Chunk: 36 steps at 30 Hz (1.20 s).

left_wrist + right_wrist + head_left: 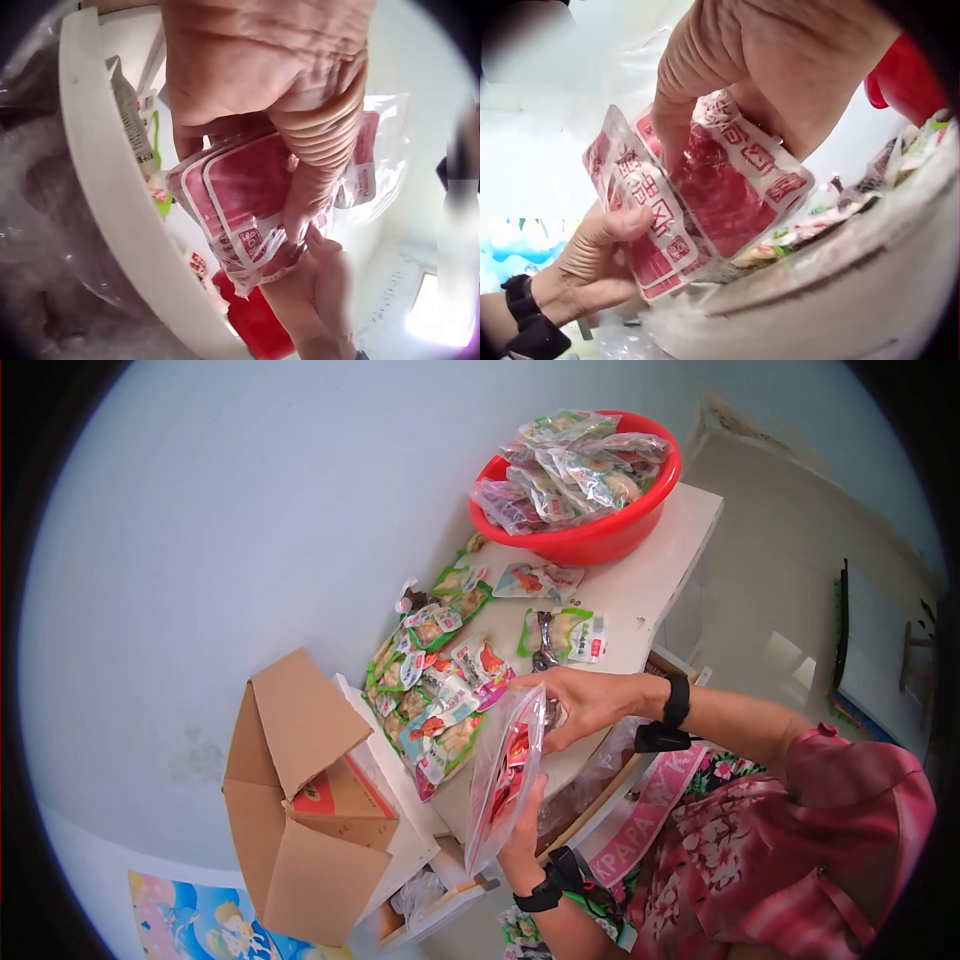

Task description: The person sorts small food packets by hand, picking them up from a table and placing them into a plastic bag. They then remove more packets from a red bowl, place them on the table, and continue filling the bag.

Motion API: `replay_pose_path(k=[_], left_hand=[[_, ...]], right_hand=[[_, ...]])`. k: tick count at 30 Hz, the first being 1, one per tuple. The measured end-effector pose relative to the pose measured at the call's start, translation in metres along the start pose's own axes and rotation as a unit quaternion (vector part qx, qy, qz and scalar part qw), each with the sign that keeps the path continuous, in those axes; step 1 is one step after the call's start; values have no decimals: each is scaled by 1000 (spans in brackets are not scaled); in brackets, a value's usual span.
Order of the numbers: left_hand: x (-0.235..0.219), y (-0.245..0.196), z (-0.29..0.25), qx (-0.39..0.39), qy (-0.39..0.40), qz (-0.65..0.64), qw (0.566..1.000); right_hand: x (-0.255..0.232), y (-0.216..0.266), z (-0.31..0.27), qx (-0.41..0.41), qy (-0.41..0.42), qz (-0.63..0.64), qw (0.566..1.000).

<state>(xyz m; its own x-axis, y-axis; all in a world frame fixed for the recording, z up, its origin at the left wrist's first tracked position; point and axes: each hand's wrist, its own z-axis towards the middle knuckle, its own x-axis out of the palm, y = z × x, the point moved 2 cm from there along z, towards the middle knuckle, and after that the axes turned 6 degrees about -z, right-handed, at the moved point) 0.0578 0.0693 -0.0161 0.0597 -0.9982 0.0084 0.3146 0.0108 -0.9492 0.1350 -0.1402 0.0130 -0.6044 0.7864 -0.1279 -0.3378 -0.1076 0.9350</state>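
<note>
My left hand (522,838) grips a clear plastic bag (492,790) with flat red-and-white food packets (247,187) in it, the thumb pressed over their front. From the bag's other side my right hand (590,705) pinches a red-and-white packet (720,187), its thumb on the packet's face. In the right wrist view the left thumb lies on a second such packet (641,202) right beside it. The bag is held upright above the table's (625,630) near edge. Part of the right hand's fingers is hidden behind the packets.
Several green, white and red snack packets (440,690) lie piled against the wall. A green pouch (572,635) lies apart on the table. A red basin (600,540) full of filled bags stands at the far end. An open cardboard box (310,710) stands left; an open drawer (580,790) holds clear plastic.
</note>
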Motion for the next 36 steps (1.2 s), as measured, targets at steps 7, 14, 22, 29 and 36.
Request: replay_pose_path(k=[7,14,22,29,36], left_hand=[[-11,34,5,85,35,35,995],[-4,27,10,23,-9,-58,998],[-1,33,5,-30,-103,-309,945],[23,33,-19,-17,-53,-342,938],[13,42,-25,-49,-3,-364,930]], right_hand=[[1,-43,-2,-27,5,-1,1000],[2,-61,-2,31,2,-25,999],[15,1,0,-47,-97,-171,979],[14,56,-4,-115,-179,-380,900],[4,88,-7,-114,-118,-452,877]])
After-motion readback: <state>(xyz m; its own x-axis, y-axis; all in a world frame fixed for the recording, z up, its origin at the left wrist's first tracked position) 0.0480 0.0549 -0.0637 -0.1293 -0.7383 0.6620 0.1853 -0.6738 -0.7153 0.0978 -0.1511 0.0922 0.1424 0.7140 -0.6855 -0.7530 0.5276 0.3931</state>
